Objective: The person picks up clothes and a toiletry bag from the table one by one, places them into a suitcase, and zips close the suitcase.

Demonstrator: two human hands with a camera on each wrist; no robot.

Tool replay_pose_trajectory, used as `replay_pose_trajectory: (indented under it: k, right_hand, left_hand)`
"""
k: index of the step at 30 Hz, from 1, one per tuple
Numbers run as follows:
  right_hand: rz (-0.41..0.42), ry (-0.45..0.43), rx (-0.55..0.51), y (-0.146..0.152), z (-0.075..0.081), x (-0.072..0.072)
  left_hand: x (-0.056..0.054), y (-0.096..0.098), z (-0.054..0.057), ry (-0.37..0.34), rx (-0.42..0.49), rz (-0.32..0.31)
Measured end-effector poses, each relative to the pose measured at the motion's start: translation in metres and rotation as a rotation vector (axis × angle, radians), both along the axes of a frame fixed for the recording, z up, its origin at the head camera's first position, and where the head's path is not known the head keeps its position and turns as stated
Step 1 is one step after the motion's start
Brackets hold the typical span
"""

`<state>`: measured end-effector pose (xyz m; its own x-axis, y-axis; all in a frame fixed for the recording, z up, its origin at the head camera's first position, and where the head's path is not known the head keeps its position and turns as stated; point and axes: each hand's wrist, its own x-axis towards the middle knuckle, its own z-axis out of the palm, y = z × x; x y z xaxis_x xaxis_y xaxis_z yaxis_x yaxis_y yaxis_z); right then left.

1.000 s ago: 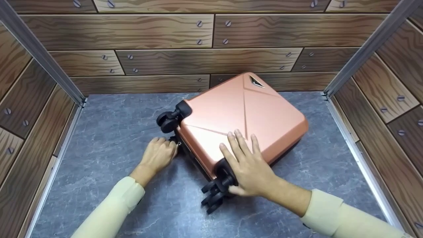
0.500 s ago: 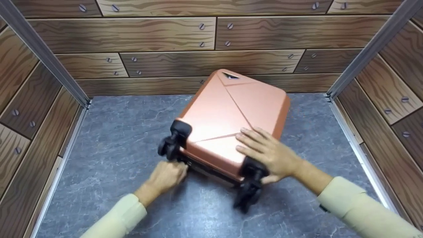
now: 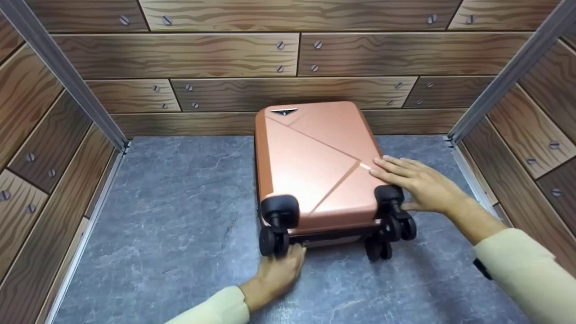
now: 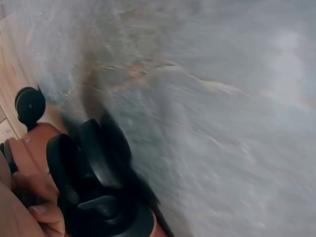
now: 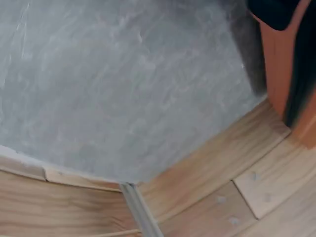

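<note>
A copper-pink hard-shell suitcase (image 3: 321, 144) lies flat on the grey floor, its black caster wheels (image 3: 274, 240) facing me. My left hand (image 3: 280, 272) grips low at the suitcase's near end, beside the left wheels; its fingertips are partly hidden. Curled fingers of the left hand (image 4: 47, 215) show close to a black double wheel (image 4: 101, 158) in the left wrist view. With fingers straight, my right hand (image 3: 423, 186) rests on the shell's right edge, above the right wheels (image 3: 398, 225). In the right wrist view only the suitcase's side (image 5: 276, 64) shows, without the hand.
Wood-patterned panels (image 3: 234, 54) form walls at the back and both sides. Metal corner posts (image 3: 504, 67) stand at the back corners. The suitcase's far end is close to the back wall. Marbled floor (image 3: 180, 202) extends left of it.
The suitcase has turned from a diagonal position so that its wheels face me. Both hands moved right with it; the left stayed at its wheel end, the right along its right edge.
</note>
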<state>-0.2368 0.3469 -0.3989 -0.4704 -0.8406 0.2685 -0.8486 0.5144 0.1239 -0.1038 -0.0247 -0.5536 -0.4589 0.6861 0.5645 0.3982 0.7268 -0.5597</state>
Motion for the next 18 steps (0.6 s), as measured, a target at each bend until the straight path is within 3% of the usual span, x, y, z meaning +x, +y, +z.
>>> replay_pose_trajectory:
  k: [3,5,7,10,12,18]
  right_hand:
    - [-0.081,-0.115,0.065,-0.017,0.029,0.014]
    - [-0.091,-0.150,0.051,-0.038,0.046,0.023]
    - [-0.113,-0.145,-0.018,-0.064,0.053,0.034]
    - [-0.158,-0.115,-0.130,-0.103,0.045,0.045]
    - [-0.218,-0.100,-0.137,-0.124,0.032,0.047]
    - [-0.320,-0.095,0.039,-0.142,-0.004,0.042]
  left_hand:
    - [0.001,0.004,-0.007,0.015,0.130,-0.053]
    - [0.001,0.003,-0.010,0.034,0.152,-0.065]
    - [0.000,0.003,-0.010,0.050,0.147,-0.068]
    - [-0.003,0.004,-0.006,0.041,0.149,-0.078]
    - [-0.006,0.006,-0.003,0.022,0.149,-0.086]
    - [-0.009,0.006,0.002,-0.014,0.137,-0.093]
